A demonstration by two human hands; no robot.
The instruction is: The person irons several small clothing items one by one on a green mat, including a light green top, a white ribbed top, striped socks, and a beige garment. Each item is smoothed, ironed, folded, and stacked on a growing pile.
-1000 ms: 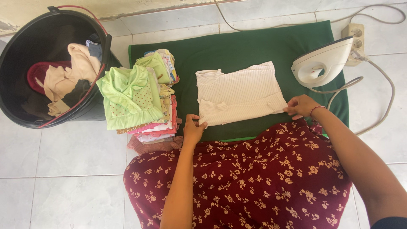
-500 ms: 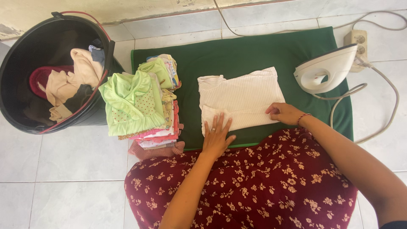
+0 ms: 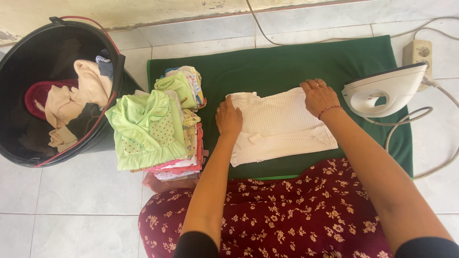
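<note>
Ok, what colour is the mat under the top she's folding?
Dark green mat, seen in the head view.

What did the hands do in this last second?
Both moved from the shirt's near edge to its far edge: the left hand now at the far left corner, the right hand at the far right. The iron, folded pile and bucket stayed put.

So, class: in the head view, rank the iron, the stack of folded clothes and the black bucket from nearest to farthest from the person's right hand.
From the right hand:
1. Iron, just to its right on the green mat.
2. Stack of folded clothes, to its left, beyond the cream top.
3. Black bucket, far left on the floor tiles.
</note>
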